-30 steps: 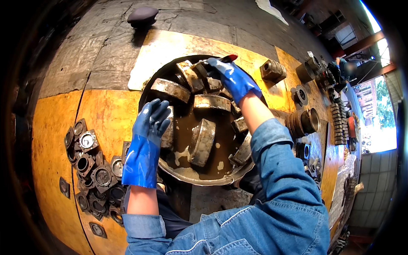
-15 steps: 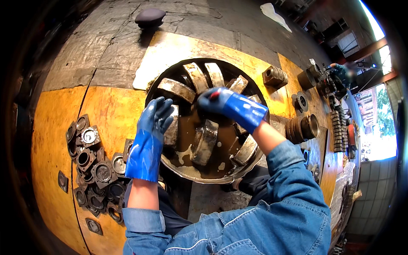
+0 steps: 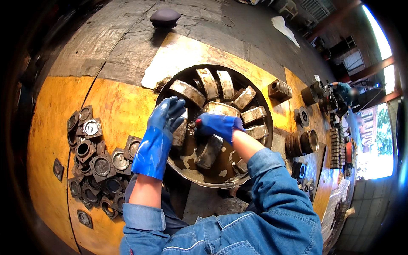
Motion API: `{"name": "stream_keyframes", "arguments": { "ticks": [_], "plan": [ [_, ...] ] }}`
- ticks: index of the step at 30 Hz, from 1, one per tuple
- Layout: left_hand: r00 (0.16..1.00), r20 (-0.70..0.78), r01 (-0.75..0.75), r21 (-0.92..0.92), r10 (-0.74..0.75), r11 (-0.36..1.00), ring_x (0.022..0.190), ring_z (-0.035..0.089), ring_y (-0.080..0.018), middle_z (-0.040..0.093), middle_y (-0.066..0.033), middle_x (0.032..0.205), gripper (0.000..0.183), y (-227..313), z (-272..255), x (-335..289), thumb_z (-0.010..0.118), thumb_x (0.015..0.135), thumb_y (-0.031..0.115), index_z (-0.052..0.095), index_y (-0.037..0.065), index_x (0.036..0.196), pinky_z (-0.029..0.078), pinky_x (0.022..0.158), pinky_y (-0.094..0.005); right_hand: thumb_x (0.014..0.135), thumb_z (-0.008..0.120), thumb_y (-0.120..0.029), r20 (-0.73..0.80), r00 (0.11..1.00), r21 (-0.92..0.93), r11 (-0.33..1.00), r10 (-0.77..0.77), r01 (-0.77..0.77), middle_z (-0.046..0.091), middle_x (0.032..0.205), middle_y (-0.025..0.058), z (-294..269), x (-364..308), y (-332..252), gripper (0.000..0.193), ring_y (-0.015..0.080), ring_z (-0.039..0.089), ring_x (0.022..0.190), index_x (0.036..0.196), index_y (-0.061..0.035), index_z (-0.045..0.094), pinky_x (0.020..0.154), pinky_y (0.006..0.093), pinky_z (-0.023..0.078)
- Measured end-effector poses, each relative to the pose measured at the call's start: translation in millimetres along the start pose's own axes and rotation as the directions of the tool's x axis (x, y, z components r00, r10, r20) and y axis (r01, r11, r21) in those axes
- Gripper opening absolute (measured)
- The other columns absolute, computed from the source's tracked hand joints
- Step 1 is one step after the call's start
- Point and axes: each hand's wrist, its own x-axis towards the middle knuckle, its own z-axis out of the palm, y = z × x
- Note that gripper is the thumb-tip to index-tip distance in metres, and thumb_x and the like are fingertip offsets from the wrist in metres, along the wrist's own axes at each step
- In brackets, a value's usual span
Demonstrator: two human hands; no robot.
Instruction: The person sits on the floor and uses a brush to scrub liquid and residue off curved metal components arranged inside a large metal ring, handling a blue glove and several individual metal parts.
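A round, dark metal pan (image 3: pixel 193 176) with brown liquid in it stands before me. Thick curved metal blocks lie in it, such as one at its far left (image 3: pixel 187 92) and one near the middle (image 3: pixel 210 151). My right hand (image 3: pixel 217 124), in a blue rubber glove, is closed low over the pan's middle. A red end of a tool (image 3: pixel 198 122) shows at its fingers; the rest is hidden. Just beyond that hand lies another curved block (image 3: pixel 221 109). My left hand (image 3: pixel 166 114), gloved alike, hangs open over the left rim, fingers apart, beside a block (image 3: pixel 180 129).
Square metal flanges (image 3: pixel 102 165) with round holes are heaped left of the pan on yellow boards (image 3: pixel 51 127). Metal rings (image 3: pixel 301 143) and a ribbed part (image 3: pixel 279 89) stand at right. A dark cushion-like thing (image 3: pixel 165 18) lies far off. A person (image 3: pixel 343 91) is far right.
My right hand has come nearer to me over the pan and its wrist has turned. The block beyond it now shows. My left hand stays open; the whole view has shifted slightly.
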Motion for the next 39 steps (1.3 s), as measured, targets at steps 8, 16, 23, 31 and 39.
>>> {"name": "stream_keyframes", "arguments": {
  "ticks": [8,16,23,31,39],
  "plan": [
    [1.000,0.028,-0.004,0.022,0.003,1.000,0.120,0.065,-0.0227,0.069,-0.0071,0.133,0.041,-4.4,-3.0,0.7,0.053,0.105,0.044,0.060,0.015,0.134,0.053,0.095,-0.0355,0.093,0.075,-0.025,-0.543,0.823,0.504,0.849,0.167,0.160,0.078,0.103,0.0115,-81.4,-37.4,12.0,0.025,0.0179,0.074,0.095,0.109,-0.0066,0.078,0.090,0.0326,0.058],
    [1.000,-0.026,0.001,0.033,0.000,0.999,0.118,0.066,-0.0232,0.070,-0.0074,0.131,0.041,-9.1,-1.2,1.2,0.057,0.103,0.043,0.061,0.016,0.133,0.052,0.097,-0.0364,0.092,0.074,-0.018,-0.774,0.625,0.358,0.885,0.103,0.298,0.076,0.089,0.0085,-85.4,46.1,71.8,0.017,0.0151,0.071,0.083,0.104,-0.0068,0.078,0.080,0.0294,0.057],
    [0.999,-0.034,0.024,0.055,-0.022,0.998,0.120,0.065,-0.0215,0.069,-0.0073,0.132,0.044,-6.7,10.1,2.8,0.056,0.103,0.045,0.060,0.015,0.134,0.051,0.097,-0.0350,0.091,0.072,-0.034,-0.578,0.722,0.513,0.857,0.382,-0.043,0.079,0.104,0.0090,-122.5,92.3,77.4,0.034,0.0190,0.073,0.097,0.111,-0.0086,0.077,0.090,0.0338,0.056],
    [0.999,-0.011,-0.030,0.001,0.030,1.000,0.119,0.066,-0.0225,0.070,-0.0077,0.132,0.039,0.9,0.3,0.5,0.053,0.106,0.042,0.060,0.014,0.133,0.054,0.092,-0.0329,0.093,0.073,-0.024,-0.663,0.719,0.453,0.876,0.208,0.164,0.077,0.092,0.0101,-76.7,12.4,69.1,0.023,0.0173,0.072,0.084,0.106,-0.0058,0.078,0.080,0.0303,0.057],
    [0.995,-0.074,-0.073,-0.105,0.065,0.992,0.112,0.069,-0.0231,0.070,-0.0114,0.130,0.044,9.4,-9.1,2.4,0.053,0.106,0.041,0.059,0.007,0.135,0.057,0.087,-0.0321,0.091,0.071,-0.028,-0.488,0.853,0.108,0.957,-0.185,0.269,0.076,0.100,0.0160,-65.4,-56.2,12.2,0.025,0.0349,0.072,0.097,0.103,-0.0071,0.078,0.086,0.0422,0.058]
  ]
}}
